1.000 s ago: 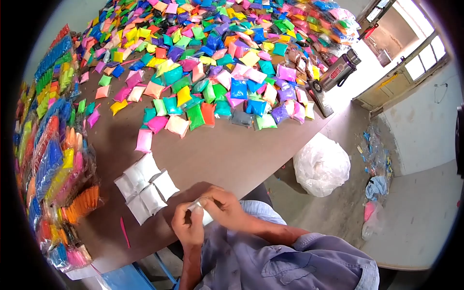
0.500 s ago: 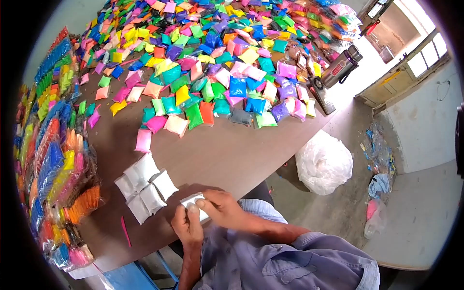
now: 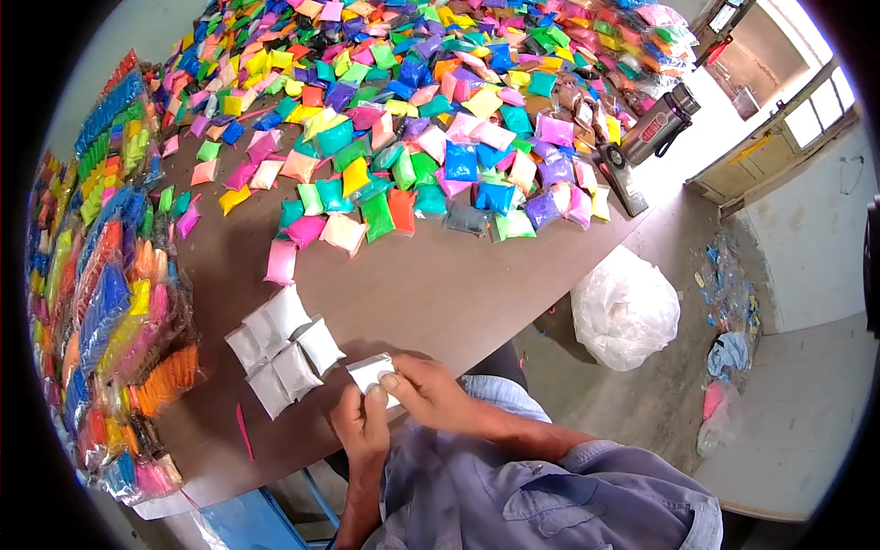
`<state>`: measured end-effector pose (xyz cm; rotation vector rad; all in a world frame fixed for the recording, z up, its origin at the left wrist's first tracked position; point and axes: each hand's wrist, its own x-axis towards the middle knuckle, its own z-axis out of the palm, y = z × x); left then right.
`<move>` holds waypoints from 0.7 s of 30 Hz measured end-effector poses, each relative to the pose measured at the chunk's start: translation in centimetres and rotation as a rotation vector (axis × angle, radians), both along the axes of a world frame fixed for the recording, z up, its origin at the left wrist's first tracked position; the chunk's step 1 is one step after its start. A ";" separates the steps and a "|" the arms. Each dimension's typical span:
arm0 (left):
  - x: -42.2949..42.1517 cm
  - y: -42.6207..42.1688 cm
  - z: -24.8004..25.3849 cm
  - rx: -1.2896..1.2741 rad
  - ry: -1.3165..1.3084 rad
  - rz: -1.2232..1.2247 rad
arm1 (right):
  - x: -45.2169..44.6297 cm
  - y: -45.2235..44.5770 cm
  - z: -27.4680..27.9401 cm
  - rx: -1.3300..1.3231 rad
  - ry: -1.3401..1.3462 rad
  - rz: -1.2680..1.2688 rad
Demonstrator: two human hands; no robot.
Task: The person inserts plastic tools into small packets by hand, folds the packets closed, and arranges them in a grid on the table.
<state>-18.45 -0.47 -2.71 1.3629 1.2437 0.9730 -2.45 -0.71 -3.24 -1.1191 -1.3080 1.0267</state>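
Near the table's front edge, a small white packet (image 3: 369, 368) is held between both hands. My left hand (image 3: 363, 423) pinches its lower left side, thumb up. From the right, my right hand (image 3: 423, 392) grips its other side with thumb and fingers. Part of the packet is hidden under the fingers. Just left of the hands, several similar white packets (image 3: 284, 351) lie flat on the table, grouped side by side in a block. A thin pink strip (image 3: 245, 432) lies on the brown tabletop to their lower left.
Many small coloured packets (image 3: 367, 165) cover the table's far part. Clear bags of coloured packets (image 3: 110, 302) line the left edge. A metal flask (image 3: 658, 124) lies at the far right, beside a dark tool-like object (image 3: 623, 179). A white plastic bag (image 3: 625, 312) stands on the floor.
The whole view has shifted slightly to the right. The white packet is still in both hands and is tilted a little differently, with more of its face showing.
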 end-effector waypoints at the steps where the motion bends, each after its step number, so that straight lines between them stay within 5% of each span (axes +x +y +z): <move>1: 0.0 0.0 -0.1 -0.032 -0.023 -0.012 | 0.0 -0.1 -0.5 -0.012 0.004 -0.012; 11: 0.6 0.3 0.6 0.085 0.071 -0.034 | 0.0 -0.5 0.1 -0.266 0.199 0.052; 21: 0.6 0.6 -0.2 0.165 0.082 -0.030 | -0.2 -0.7 0.2 -0.167 0.080 -0.079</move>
